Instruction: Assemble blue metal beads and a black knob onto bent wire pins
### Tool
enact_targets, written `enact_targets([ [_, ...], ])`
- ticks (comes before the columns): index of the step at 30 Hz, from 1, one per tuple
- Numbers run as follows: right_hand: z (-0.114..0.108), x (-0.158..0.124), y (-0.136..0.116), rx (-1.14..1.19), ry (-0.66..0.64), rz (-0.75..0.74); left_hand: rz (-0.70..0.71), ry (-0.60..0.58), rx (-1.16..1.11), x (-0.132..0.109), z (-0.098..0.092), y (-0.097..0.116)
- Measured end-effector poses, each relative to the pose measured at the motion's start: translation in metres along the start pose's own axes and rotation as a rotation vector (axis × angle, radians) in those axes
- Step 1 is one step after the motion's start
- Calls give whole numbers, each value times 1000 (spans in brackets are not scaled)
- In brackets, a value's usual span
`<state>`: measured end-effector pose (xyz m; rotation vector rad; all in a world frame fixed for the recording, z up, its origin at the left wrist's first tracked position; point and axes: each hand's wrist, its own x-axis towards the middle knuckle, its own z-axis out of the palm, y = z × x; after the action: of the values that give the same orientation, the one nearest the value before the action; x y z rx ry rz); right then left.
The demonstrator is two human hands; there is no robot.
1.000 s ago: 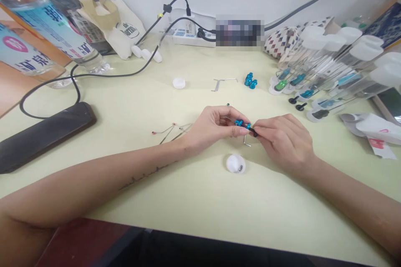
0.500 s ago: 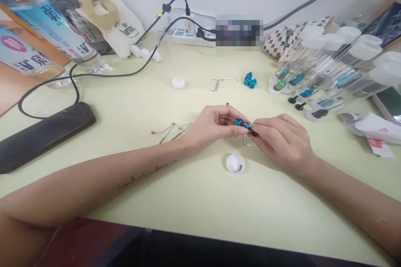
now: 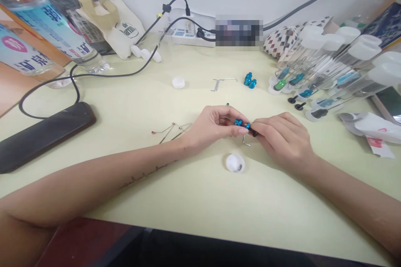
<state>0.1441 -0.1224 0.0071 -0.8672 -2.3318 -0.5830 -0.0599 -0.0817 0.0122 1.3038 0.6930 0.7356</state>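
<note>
Both hands meet over the middle of the pale yellow table (image 3: 188, 200). My left hand (image 3: 216, 124) pinches a small blue metal piece (image 3: 241, 123) between thumb and fingers. My right hand (image 3: 282, 139) pinches a small black part (image 3: 254, 133) that touches the right end of the blue piece. A thin metal hex key (image 3: 246, 142) lies on the table just under the hands. A white cap (image 3: 235, 162) with a small dark bit in it sits in front of them.
Two blue pieces (image 3: 249, 80) and a hex key (image 3: 222, 82) lie further back. Clear tubes with white caps (image 3: 328, 66) are stacked at the right, black screws (image 3: 297, 103) beside them. A dark phone (image 3: 44, 133) with cable, water bottles (image 3: 46, 25) and thin wires (image 3: 171, 131) lie left.
</note>
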Motion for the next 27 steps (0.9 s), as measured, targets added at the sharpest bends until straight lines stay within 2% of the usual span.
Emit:
enact_targets([
  [13,-1,2,1,52,-57,66,-5,6,-6,0,0,-1],
  [21,4,-3,2,14,28,57,18,23,-25,1,-1,-3],
  [27,-1,3,2,58,-41,49,10,7,31,0,0,0],
])
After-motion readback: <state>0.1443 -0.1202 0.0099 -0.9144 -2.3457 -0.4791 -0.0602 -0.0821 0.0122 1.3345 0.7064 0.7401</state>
